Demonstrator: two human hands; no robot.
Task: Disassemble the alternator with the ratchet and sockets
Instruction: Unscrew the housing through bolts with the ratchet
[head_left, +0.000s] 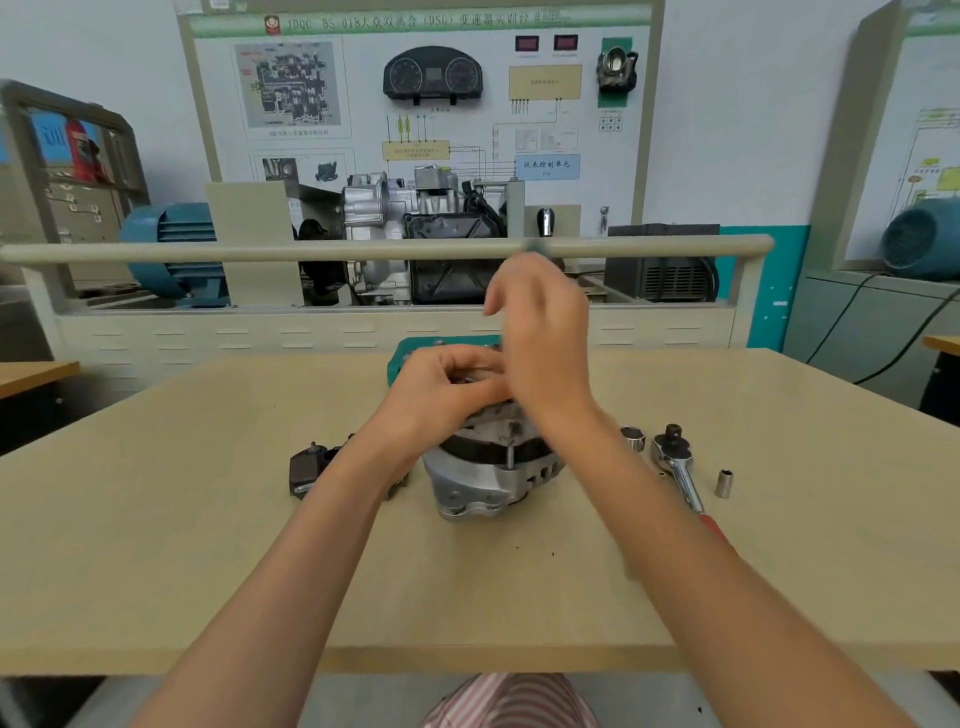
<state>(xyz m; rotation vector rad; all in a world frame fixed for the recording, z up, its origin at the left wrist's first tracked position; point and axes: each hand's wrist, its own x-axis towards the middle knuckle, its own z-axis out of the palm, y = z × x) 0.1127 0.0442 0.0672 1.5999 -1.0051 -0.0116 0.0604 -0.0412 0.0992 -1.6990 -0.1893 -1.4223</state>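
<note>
Your left hand grips the top of the grey cast-metal alternator, mid beige tabletop. Your right hand is blurred above it w/ fingers curled; can't tell what they hold. Chrome ratchet w/ red handle lies at the alternator's 3 o'clock, small steel sockets beside it.

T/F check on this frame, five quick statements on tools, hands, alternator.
1. The ratchet lies on the table, right of the alternator. True.
2. The right hand is gripping the ratchet. False: it is raised above the alternator, away from the ratchet; the blur hides what, if anything, it holds.
3. The left hand is at the top of the alternator, fingers curled. True.
4. Both loose sockets sit left of the alternator. False: one socket and the small socket are on its right, beside the ratchet.
5. A dark part lies on the table left of the alternator. True.
</note>
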